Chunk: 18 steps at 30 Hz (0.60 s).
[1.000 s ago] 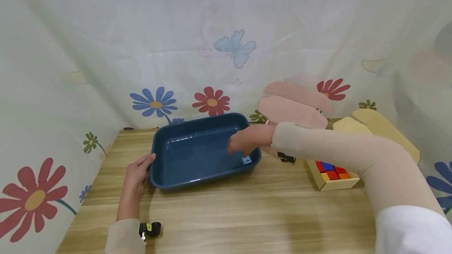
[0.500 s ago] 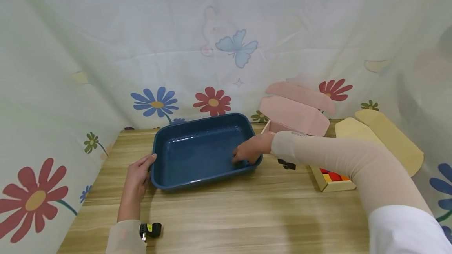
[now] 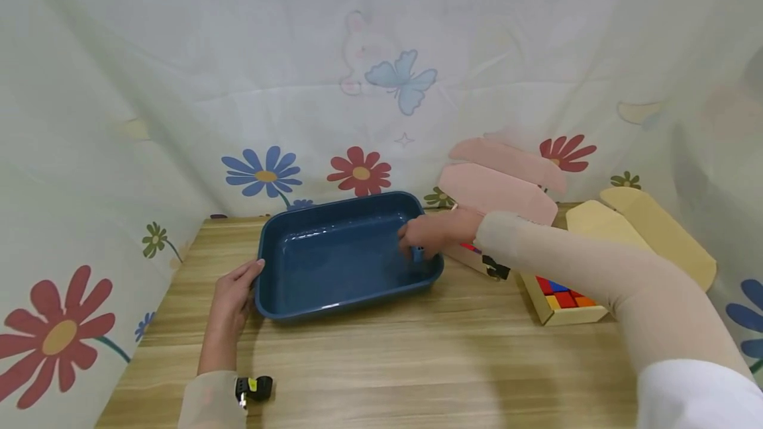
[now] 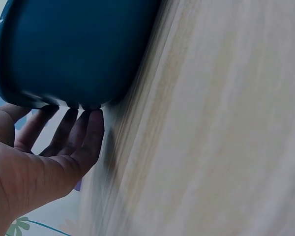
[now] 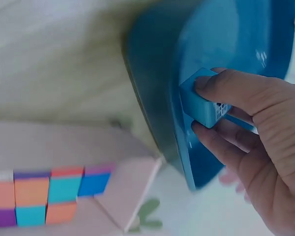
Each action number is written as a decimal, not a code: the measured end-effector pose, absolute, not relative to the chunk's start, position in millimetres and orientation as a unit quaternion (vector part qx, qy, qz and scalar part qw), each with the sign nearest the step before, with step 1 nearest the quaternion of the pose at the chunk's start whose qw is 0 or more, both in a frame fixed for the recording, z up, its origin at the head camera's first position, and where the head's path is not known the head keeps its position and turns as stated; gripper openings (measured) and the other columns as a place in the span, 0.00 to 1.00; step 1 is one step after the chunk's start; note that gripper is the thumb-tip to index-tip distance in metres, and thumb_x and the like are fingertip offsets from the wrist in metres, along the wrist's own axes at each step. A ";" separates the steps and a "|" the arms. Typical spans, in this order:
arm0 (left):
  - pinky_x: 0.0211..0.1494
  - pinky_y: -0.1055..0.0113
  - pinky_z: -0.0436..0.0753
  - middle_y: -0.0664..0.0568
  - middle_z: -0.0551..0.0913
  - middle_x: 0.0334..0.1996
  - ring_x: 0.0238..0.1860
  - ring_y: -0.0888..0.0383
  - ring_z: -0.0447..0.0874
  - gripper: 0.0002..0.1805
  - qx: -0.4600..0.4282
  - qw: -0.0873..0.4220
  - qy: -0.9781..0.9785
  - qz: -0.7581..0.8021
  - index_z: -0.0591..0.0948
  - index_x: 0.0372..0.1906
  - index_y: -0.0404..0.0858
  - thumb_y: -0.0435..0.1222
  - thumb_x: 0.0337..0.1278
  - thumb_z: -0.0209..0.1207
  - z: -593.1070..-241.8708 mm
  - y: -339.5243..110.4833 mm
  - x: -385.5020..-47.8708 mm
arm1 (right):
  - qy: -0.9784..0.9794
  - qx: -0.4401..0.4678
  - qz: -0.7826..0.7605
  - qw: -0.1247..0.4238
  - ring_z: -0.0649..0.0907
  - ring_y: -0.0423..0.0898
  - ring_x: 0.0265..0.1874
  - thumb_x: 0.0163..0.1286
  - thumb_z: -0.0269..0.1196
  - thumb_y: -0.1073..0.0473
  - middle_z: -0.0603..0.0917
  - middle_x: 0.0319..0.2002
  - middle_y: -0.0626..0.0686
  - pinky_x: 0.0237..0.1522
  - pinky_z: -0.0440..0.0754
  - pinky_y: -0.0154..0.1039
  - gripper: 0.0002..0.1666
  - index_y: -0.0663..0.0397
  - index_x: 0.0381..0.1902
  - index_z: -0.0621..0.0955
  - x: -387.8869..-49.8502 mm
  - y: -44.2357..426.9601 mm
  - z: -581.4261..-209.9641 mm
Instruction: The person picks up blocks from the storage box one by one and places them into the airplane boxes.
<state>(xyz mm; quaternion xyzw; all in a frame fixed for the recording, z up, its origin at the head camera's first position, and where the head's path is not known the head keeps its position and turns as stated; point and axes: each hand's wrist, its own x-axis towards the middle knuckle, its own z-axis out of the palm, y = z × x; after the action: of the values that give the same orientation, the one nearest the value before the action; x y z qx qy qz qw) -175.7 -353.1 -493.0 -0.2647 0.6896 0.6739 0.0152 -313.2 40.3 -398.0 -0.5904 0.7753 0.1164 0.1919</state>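
Note:
A dark blue rectangular tray [image 3: 334, 270] sits on the wooden table. My left hand [image 3: 232, 290] holds its left end, thumb at the rim; in the left wrist view, the fingertips [image 4: 94, 118] touch the outer wall. Inside the tray's right end, my right hand [image 3: 440, 230] pinches a small light blue block [image 5: 200, 101] between thumb and fingers. White markings show on one face of this block. It is lifted level with the tray's near wall in the right wrist view. In the head view the hand partly covers it.
Right of the tray stands an open pink box [image 5: 64, 140] holding several coloured blocks, its lid [image 3: 497, 190] raised behind. An open yellow box [image 3: 572, 314] with red, blue, yellow and orange blocks lies farther right. A floral curtain [image 3: 286, 71] hangs behind the table.
My right hand reached down into the tray's right corner, took hold of the light blue block there, and has risen slightly with it. The left hand and the tray have stayed put.

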 end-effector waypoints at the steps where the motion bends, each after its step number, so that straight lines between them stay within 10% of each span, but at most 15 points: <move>1: 0.70 0.60 0.72 0.45 0.62 0.77 0.74 0.53 0.63 0.41 -0.265 0.015 0.690 0.673 0.64 0.78 0.39 0.55 0.68 0.61 -493.2 -353.2 -175.8 | 0.780 -0.586 0.110 0.187 0.81 0.44 0.43 0.67 0.70 0.64 0.80 0.49 0.49 0.44 0.83 0.35 0.14 0.47 0.50 0.85 -316.6 43.4 -394.0; 18: 0.75 0.54 0.65 0.45 0.61 0.78 0.76 0.52 0.61 0.42 -0.273 0.012 0.685 0.676 0.64 0.78 0.39 0.54 0.67 0.62 -493.3 -354.0 -176.1 | 0.846 -0.514 0.113 0.090 0.86 0.46 0.41 0.67 0.71 0.57 0.89 0.45 0.48 0.47 0.85 0.41 0.14 0.47 0.50 0.88 -341.9 92.5 -362.3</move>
<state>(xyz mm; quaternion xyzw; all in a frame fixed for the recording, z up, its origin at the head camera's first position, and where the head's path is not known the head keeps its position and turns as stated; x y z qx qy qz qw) -176.1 -354.0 -493.3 -0.2728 0.6847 0.6757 0.0123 -341.9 92.5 -362.3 -0.5139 0.8457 0.1126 0.0898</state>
